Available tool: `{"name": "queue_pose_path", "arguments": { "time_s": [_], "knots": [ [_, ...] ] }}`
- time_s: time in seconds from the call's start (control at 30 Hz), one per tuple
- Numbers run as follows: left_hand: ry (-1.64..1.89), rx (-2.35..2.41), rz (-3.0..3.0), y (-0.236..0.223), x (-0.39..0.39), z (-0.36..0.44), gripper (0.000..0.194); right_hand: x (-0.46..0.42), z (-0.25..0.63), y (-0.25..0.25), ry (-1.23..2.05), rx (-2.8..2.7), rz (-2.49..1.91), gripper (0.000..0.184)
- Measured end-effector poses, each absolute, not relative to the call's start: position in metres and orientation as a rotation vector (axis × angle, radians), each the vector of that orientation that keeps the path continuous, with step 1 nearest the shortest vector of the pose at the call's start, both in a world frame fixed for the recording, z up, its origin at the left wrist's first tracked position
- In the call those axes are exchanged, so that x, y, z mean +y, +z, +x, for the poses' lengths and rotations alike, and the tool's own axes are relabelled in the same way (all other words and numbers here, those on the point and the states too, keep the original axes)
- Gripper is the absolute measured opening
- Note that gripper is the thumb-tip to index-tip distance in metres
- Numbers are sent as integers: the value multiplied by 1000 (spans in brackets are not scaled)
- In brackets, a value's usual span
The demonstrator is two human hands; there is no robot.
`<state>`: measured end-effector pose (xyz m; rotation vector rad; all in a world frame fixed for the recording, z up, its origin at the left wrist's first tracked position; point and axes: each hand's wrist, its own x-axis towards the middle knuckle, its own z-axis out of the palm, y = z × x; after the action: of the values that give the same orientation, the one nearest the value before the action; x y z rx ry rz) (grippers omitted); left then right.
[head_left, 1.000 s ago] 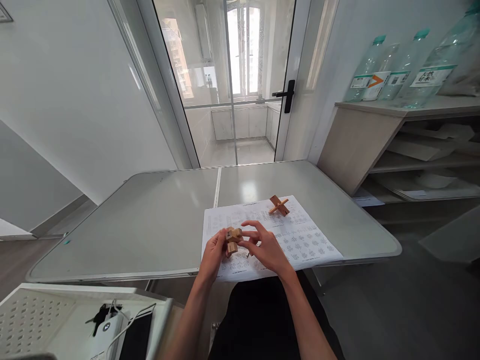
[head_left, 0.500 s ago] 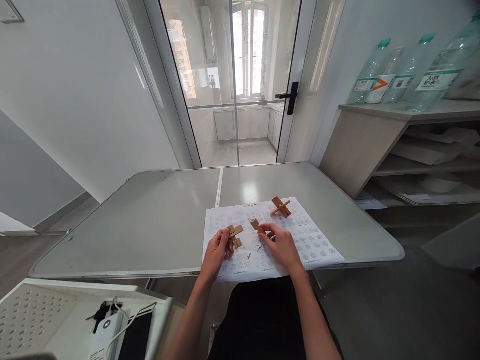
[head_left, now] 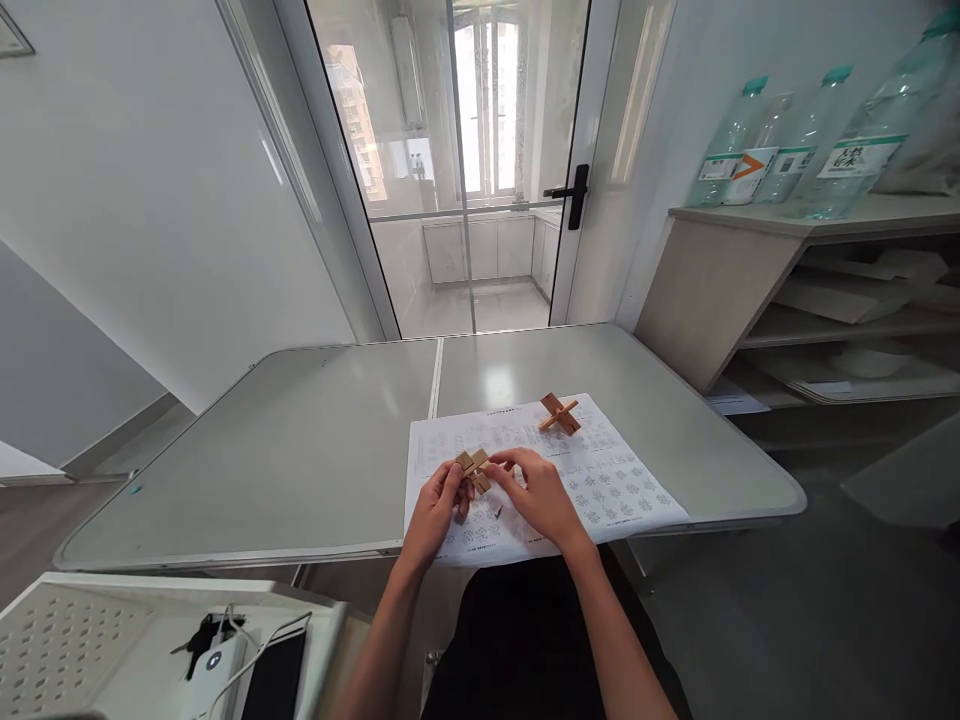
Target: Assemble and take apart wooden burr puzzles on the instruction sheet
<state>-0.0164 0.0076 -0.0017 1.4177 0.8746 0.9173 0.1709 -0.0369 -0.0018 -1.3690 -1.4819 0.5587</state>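
Observation:
My left hand [head_left: 436,508] is closed around a small cluster of interlocking wooden puzzle pieces [head_left: 472,464], held just above the printed sheet. Reaching in from the right, my right hand [head_left: 534,494] has its thumb and fingertips pinched at the right side of that cluster, on a wooden piece there; the fingers partly hide it. Farther back on the sheet lies a crossed pair of wooden puzzle pieces [head_left: 560,414], apart from both hands. The white paper sheet [head_left: 622,490] carries rows of small printed diagrams.
The grey folding table [head_left: 337,430] has a seam down its middle. At lower left, a white plastic tray [head_left: 97,655] holds keys, a white power bank with a cable and a dark phone. Several plastic bottles [head_left: 787,160] stand on a shelf unit [head_left: 720,270] at right.
My right hand has moved left, bringing its wooden piece from apart over the sheet to the cluster in my left hand. The view has shifted slightly.

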Motion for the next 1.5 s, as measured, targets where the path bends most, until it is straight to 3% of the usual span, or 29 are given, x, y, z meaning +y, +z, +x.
{"name": "queue_pose_path", "arguments": {
  "time_s": [0.17, 0.47, 0.63, 0.87, 1.03, 1.5],
  "knots": [
    [865, 876, 1457, 9, 3, -12, 52, -45, 163, 18, 910, -1540, -1238, 27],
    [774, 637, 1307, 15, 0, -12, 63, -49, 171, 29, 988, -1440, -1222, 25],
    [863, 774, 1506, 20, -4, -11, 70, -51, 173, 34, 1006, -1412, -1243, 23],
    [954, 876, 1841, 27, -12, -11, 57, -53, 171, 42, 1034, -1375, -1287, 23],
    [998, 906, 2177, 24, -9, -17, 44, -57, 173, 50, 1244, -1336, -1254, 27],
    [975, 778, 2371, 18, -9, -30, 38, -67, 172, 62, 1344, -1380, -1354, 27]
  ]
}}
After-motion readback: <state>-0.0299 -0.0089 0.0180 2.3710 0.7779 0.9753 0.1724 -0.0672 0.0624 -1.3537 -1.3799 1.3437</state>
